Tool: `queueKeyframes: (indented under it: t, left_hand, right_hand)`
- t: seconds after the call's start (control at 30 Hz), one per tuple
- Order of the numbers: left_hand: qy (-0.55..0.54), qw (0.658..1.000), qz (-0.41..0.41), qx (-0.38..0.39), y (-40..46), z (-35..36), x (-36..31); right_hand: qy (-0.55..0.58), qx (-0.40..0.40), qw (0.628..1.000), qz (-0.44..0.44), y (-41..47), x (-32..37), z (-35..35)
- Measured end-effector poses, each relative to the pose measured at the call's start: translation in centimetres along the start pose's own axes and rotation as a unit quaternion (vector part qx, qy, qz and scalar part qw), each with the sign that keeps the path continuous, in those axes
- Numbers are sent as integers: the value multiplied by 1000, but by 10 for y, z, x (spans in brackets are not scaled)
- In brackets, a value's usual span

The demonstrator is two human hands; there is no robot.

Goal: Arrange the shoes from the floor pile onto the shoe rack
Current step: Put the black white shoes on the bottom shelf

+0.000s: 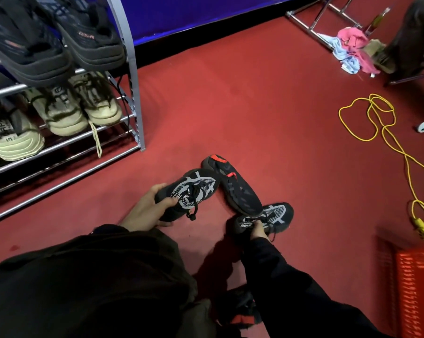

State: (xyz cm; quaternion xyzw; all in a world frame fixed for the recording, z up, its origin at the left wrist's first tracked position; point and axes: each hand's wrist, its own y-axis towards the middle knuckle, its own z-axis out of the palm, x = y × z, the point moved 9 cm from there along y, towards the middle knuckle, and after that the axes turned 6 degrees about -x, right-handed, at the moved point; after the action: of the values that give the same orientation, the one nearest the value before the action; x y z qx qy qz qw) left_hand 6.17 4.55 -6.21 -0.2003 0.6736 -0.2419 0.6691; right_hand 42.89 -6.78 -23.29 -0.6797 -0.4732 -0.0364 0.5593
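Left hand [146, 206] and right hand [257, 229] each gripping a black-and-grey shoe [193, 191].

The rack [132, 69] stands far left, shoes on its upper tiers. On the floor [254, 106] before it lie three shoes: one [191, 191] in the left hand [145, 208], one [267, 215] in the right hand [258, 229], and a third [232, 185] between them. A cable [386, 132] lies right, a crate [416, 289] nearer right.

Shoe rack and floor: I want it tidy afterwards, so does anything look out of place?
A loose lace dangles from a beige shoe through the shoe rack bars. On the floor, a black shoe with red accents lies sole-up.
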Motion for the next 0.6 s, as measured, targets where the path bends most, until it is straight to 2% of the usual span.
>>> queueKeyframes:
  t: [0.1, 0.2, 0.33, 0.43, 0.6]
  left_hand:
    - [-29, 999, -3, -22, -2, -6, -1]
    - [-72, 996, -5, -49, -6, -17, -5]
    - [-129, 988, -8, -87, -12, -38, -8]
    - [-170, 979, -9, -112, -19, -57, -10]
    - [-244, 952, -8, -183, -43, -98, 3]
  right_hand:
    - [27, -64, 997, -42, -119, 45, -21]
    - [62, -51, 995, -67, -161, 49, -14]
    - [100, 21, 991, -82, -202, 42, 11]
    - [132, 107, 983, -65, -232, 32, 38]
    - [115, 234, 965, -26, -288, 23, 65]
